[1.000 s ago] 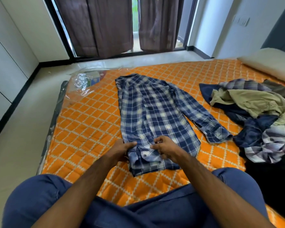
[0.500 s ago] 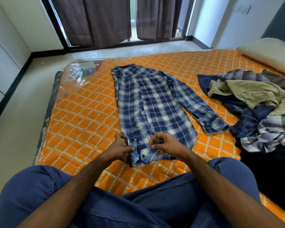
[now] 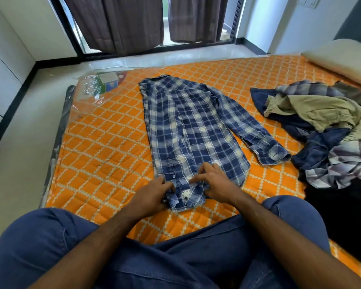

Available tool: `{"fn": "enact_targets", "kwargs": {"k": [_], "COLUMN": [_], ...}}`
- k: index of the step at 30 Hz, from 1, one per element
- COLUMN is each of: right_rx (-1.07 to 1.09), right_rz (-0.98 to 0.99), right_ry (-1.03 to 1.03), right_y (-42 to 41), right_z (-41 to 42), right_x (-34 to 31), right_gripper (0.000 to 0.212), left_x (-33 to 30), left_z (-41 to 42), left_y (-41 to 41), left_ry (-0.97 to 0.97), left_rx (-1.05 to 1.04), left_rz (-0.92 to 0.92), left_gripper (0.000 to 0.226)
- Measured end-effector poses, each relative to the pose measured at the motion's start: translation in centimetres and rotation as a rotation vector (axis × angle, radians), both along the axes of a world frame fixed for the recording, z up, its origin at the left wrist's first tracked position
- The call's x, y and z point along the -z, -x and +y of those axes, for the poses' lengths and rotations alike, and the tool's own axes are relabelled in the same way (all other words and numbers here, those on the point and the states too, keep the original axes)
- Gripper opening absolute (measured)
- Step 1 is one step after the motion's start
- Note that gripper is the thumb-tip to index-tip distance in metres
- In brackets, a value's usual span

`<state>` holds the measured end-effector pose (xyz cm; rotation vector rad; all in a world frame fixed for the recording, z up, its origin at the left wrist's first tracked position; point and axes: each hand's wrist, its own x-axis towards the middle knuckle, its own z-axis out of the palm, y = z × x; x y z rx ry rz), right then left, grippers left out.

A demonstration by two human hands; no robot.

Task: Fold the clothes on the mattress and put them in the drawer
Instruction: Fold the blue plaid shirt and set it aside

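A blue and white plaid shirt (image 3: 193,130) lies flat on the orange quilted mattress (image 3: 104,147), collar away from me, one sleeve stretched out to the right. Its other sleeve is folded down the left side, and the cuff (image 3: 186,198) lies at the near hem. My left hand (image 3: 152,195) grips the left edge of that cuff. My right hand (image 3: 214,182) pinches the fabric just right of the cuff, fingers curled on the cloth. A heap of unfolded clothes (image 3: 325,130) sits on the mattress to the right. No drawer is in view.
My knees in blue jeans (image 3: 50,243) rest at the near edge of the mattress. A beige pillow (image 3: 342,57) lies at the far right corner. Clear plastic wrap (image 3: 98,84) covers the far left corner. White cabinets (image 3: 2,65) line the left wall, curtains (image 3: 133,21) hang beyond.
Both hands stayed at the cuff near the hem, shifting slightly as they adjust the folded sleeve. The camera tilted a little; the shirt's body has not moved.
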<state>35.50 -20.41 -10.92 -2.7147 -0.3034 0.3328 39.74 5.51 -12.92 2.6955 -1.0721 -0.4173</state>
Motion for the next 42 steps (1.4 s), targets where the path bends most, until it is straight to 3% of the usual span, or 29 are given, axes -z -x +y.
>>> {"fn": "enact_targets", "kwargs": {"k": [3, 6, 8, 11, 13, 16, 19, 21, 23, 26, 28, 32, 37, 42], "right_rx": [-0.161, -0.162, -0.031, 0.296, 0.48, 0.49, 0.322, 0.172, 0.032, -0.031, 0.013, 0.061, 0.105, 0.039], "right_rz": [-0.109, -0.009, 0.145, 0.202, 0.179, 0.103, -0.147, -0.314, -0.39, -0.298, -0.208, -0.122, -0.125, -0.09], "right_ry": [0.124, 0.04, -0.161, -0.44, -0.459, -0.376, -0.038, 0.183, 0.203, 0.002, -0.014, 0.161, 0.2, 0.189], "right_y": [-0.1, -1.1, -2.1, -3.7, -4.5, -5.0, -5.0, -5.2, -5.6, -6.5, -7.7, -9.5, -10.9, -13.4], "right_z": [-0.2, -0.6, -0.8, -0.5, 0.0, 1.4, 2.8, 3.7, 5.0, 7.5, 9.8, 13.3, 14.1, 13.8], "right_x": [0.2, 0.1, -0.2, 0.0, 1.1, 2.2, 2.3, 2.3, 2.4, 2.2, 2.5, 4.0, 4.5, 4.9], "right_gripper": [0.037, 0.023, 0.014, 0.012, 0.014, 0.045, 0.061, 0.064, 0.056, 0.042, 0.059, 0.093, 0.089, 0.099], "left_x": [0.2, 0.5, 0.1, -0.3, 0.1, 0.8, 0.8, 0.9, 1.0, 0.5, 0.4, 1.3, 2.3, 2.9], "left_z": [-0.4, -0.6, -0.9, -1.3, -1.3, -0.7, 0.0, 0.1, 0.2, -0.1, -0.4, -1.2, -2.7, -3.8], "left_y": [-0.2, -1.3, -2.3, -3.9, -4.8, -5.7, -7.2, -8.5, -10.1, -12.6, -14.9, -19.6, -24.3, -29.8], "left_ry": [-0.009, -0.056, 0.061, 0.444, 0.558, 0.476, 0.452, 0.504, 0.542, 0.642, 0.739, 0.946, 0.911, 0.861], "left_rx": [0.103, 0.097, -0.06, -0.508, -0.702, -0.736, -0.724, -0.75, -0.802, -0.822, -0.812, -0.869, -0.799, -0.749], "left_rz": [-0.206, -0.188, 0.068, 0.571, 0.686, 0.535, 0.434, 0.442, 0.434, 0.477, 0.541, 0.673, 0.582, 0.483], "left_gripper": [0.032, 0.027, 0.031, 0.037, 0.033, 0.034, 0.04, 0.041, 0.042, 0.043, 0.044, 0.034, 0.039, 0.051]}}
